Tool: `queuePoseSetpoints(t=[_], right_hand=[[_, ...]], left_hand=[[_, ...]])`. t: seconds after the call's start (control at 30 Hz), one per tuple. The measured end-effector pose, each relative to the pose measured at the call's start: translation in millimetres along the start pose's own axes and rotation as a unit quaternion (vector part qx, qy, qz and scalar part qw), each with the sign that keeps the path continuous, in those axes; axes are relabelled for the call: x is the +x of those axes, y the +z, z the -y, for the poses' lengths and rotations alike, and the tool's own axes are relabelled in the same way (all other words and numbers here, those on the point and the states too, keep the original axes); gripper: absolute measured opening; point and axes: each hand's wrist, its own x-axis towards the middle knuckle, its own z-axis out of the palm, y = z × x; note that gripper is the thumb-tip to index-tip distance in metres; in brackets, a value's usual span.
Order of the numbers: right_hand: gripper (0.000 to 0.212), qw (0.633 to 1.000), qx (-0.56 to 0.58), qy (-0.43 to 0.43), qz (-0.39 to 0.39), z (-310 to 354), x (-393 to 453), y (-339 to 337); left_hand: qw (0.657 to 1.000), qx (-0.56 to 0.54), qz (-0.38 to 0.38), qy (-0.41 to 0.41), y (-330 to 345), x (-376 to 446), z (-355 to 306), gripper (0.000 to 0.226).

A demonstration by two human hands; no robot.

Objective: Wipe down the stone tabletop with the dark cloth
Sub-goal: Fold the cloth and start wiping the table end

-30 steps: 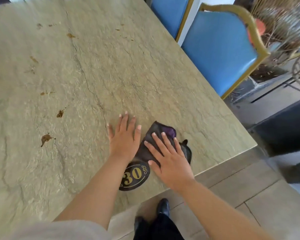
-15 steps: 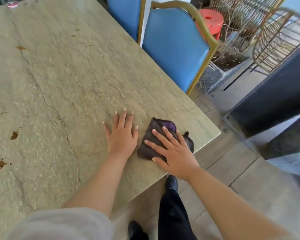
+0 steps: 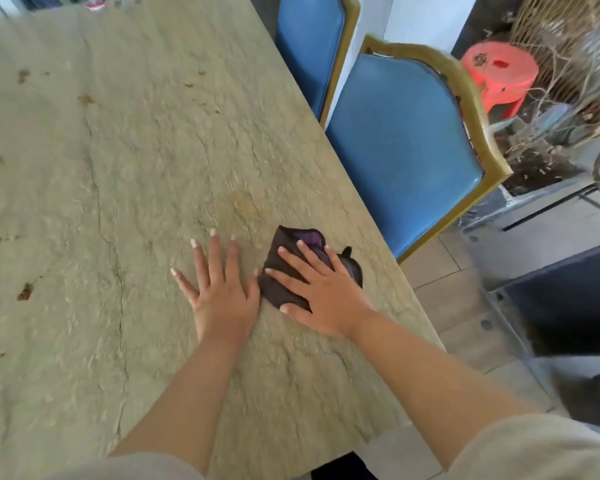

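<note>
Right hand: the right hand (image 3: 321, 299) lies flat with fingers spread and straight, palm down, pressing on the crumpled dark cloth with a purple fold (image 3: 286, 271).
Cloth: it sits under the right hand's fingers and palm, its bunched edges poking out beyond the fingertips and on the thumb side; one small corner sticks up on the far side of the hand, toward the surface's right edge.
Left hand: the left hand (image 3: 219, 292) rests palm down on the bare stone, fingers spread and straight, just beside the cloth; its little-finger side nearly touches the cloth's edge.
Surface: the pale greenish-beige stone surface with rough veins and cracks (image 3: 118, 168) carries both hands; brown stains (image 3: 25, 292) lie well apart from the left hand, out to its far left.
Beyond the right hand: a blue padded chair with a gold-coloured frame (image 3: 406, 150) stands close against the surface's right edge, with a second blue chair (image 3: 309, 39) further back.
Far corner: a red plastic stool (image 3: 499, 74) stands behind the nearer chair, beside dry twigs.
</note>
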Motion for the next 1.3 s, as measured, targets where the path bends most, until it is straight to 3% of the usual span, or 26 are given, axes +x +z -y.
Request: queuePoseSetpoints(t=[0.03,0.1,0.23,0.3,0.37,0.47,0.53,0.57,0.63,0.7,0.77,0.8,0.87,1.0,1.07,1.13,1.23,1.3], right_hand=[[0.058,0.999,-0.002,-0.043,0.007,-18.2,5.6,-3.5],[0.057,1.000,-0.001,-0.016,-0.006,-53.4,25.8,-9.6],[0.059,0.970,0.033,0.241,-0.017,-82.2,99.8,-25.0],[0.061,0.954,0.048,0.296,0.004,-67.5,141.5,-28.8],[0.060,0.969,0.055,0.241,0.017,-35.9,167.4,-29.4],[0.058,0.999,0.029,-0.024,0.004,0.5,167.0,-19.7],[0.056,0.984,0.010,-0.180,-0.002,-21.5,159.9,-20.4],[0.055,0.977,0.002,-0.213,-0.002,-40.2,164.8,-23.5],[0.052,0.989,-0.014,-0.143,-0.016,-75.4,182.7,-27.3],[0.052,0.999,0.011,0.043,-0.018,-86.9,206.8,-32.5],[0.055,0.983,0.039,0.179,-0.008,-66.7,229.8,-34.2],[0.057,0.980,0.038,0.193,-0.001,-49.7,236.2,-34.6],[0.056,0.993,0.037,0.111,0.013,-17.2,238.8,-33.4],[0.048,0.983,0.026,-0.176,0.035,-5.7,200.6,-29.1],[0.048,0.977,0.010,-0.211,0.028,-35.1,188.8,-32.6],[0.049,0.993,-0.009,-0.114,0.014,-65.8,185.6,-34.7],[0.051,0.990,0.035,0.137,-0.001,-70.2,178.5,-34.8],[0.053,0.981,0.044,0.187,-0.005,-40.4,159.7,-24.4]], left_hand=[[1.000,0.002,0.007,-0.025,-0.2,1.0,-1.1,0.068],[0.998,0.010,0.029,-0.049,0.9,3.2,-2.9,0.074],[0.998,0.013,0.034,-0.054,2.3,5.1,-4.1,0.076],[0.997,0.020,0.040,-0.057,1.4,6.2,-5.0,0.076],[0.997,0.027,0.045,-0.057,0.1,7.5,-6.0,0.076],[0.996,0.026,0.051,-0.066,-1.2,8.1,-4.5,0.077],[0.996,0.020,0.052,-0.062,-0.7,7.5,-5.6,0.077],[0.997,0.016,0.050,-0.063,-0.7,7.0,-5.3,0.077],[0.997,0.010,0.045,-0.061,-0.6,6.8,-5.3,0.076],[0.998,0.006,0.038,-0.059,0.4,7.5,-4.6,0.075],[0.998,0.004,0.035,-0.057,1.0,8.5,-4.5,0.075],[0.998,0.003,0.032,-0.055,1.3,8.7,-4.4,0.075],[0.998,-0.003,0.025,-0.059,1.4,8.3,-4.6,0.075],[0.997,-0.028,-0.002,-0.069,-0.9,6.0,-5.5,0.068],[0.997,-0.033,-0.010,-0.069,0.1,5.5,-5.3,0.064],[0.997,-0.037,-0.014,-0.065,1.0,5.6,-5.3,0.062],[0.997,-0.040,-0.019,-0.057,2.0,6.3,-5.3,0.061],[0.997,-0.049,-0.024,-0.053,2.2,5.5,-4.9,0.059]])
